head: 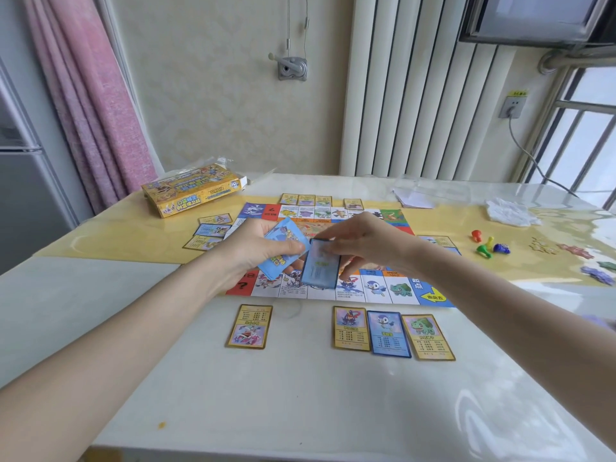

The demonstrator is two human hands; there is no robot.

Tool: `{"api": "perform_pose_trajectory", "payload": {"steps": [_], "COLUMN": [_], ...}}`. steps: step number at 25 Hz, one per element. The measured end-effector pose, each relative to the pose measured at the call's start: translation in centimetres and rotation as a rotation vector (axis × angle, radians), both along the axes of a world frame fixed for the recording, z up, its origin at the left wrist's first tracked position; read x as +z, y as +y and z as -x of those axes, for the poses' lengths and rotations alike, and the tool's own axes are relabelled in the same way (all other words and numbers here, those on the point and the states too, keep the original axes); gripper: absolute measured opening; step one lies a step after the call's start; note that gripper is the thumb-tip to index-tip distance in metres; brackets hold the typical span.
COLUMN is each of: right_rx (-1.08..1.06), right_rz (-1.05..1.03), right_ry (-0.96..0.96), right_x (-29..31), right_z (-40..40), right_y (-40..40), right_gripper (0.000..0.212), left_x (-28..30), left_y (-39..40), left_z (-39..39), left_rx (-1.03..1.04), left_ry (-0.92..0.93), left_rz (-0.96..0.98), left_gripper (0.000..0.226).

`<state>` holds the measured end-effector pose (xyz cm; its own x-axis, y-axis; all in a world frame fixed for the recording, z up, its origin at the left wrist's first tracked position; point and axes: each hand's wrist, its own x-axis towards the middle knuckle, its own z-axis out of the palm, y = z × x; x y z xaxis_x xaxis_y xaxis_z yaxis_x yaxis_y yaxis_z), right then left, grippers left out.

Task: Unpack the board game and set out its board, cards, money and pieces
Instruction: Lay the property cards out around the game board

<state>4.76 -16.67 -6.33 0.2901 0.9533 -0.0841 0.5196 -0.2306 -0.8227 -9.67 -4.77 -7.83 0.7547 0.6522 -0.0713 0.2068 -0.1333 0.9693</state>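
The game board (393, 290) lies flat in the middle of the table. Over it, my left hand (253, 250) grips a small stack of blue cards (283, 246). My right hand (363, 241) pinches a single blue card (320, 265) by its top edge, just right of the stack. Cards lie around the board: one yellow card (250, 326) near me on the left, three cards (393, 333) near me on the right, three more (208, 233) on the left side, and a row (306, 199) along the far edge. Coloured pawns (488, 246) sit to the right.
The yellow game box (190, 195) lies open at the far left of the table. Folded paper (413, 198) and a crumpled white wrapper (510, 211) sit at the far right. Paper money (573, 253) lies near the right edge. A curtain and a wall stand behind.
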Motion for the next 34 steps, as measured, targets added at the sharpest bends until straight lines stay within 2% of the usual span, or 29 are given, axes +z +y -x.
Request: {"api": "perform_pose_trajectory", "payload": {"steps": [5, 12, 17, 22, 26, 29, 31, 34], "right_rx": [-0.006, -0.014, -0.055, -0.183, -0.199, -0.217, -0.252, -0.322], "right_rz": [-0.075, -0.098, -0.113, -0.221, -0.218, -0.178, -0.213, -0.26], "right_ry": [0.05, -0.019, -0.006, 0.13, 0.292, 0.365, 0.407, 0.372], "right_x": [-0.7, -0.1, -0.5, -1.1, -1.2, -1.7, -1.7, -1.5], "right_z": [0.1, -0.6, -1.4, -2.2, -2.7, -2.7, -3.0, -3.9], "right_y": [0.4, 0.6, 1.2, 2.5, 4.9, 8.0, 11.3, 17.4], "right_gripper": [0.022, 0.012, 0.012, 0.007, 0.006, 0.018, 0.019, 0.022], "left_x": [0.0, -0.7, -0.9, -1.2, -1.6, -1.6, -1.0, -0.6], "left_y": [0.5, 1.3, 1.3, 1.7, 4.0, 6.0, 8.3, 14.5], "left_z": [-0.1, -0.4, -0.6, -0.9, -1.5, -1.7, -1.5, -0.7], "left_rx": [0.017, 0.03, -0.053, -0.095, 0.008, 0.092, 0.127, 0.3], "left_ry": [-0.022, -0.005, 0.006, 0.016, -0.026, -0.027, -0.067, -0.043], "left_rz": [-0.009, -0.037, -0.04, 0.025, 0.033, -0.003, -0.034, -0.168], "left_gripper": [0.008, 0.006, 0.004, 0.006, 0.009, 0.012, 0.008, 0.011]}}
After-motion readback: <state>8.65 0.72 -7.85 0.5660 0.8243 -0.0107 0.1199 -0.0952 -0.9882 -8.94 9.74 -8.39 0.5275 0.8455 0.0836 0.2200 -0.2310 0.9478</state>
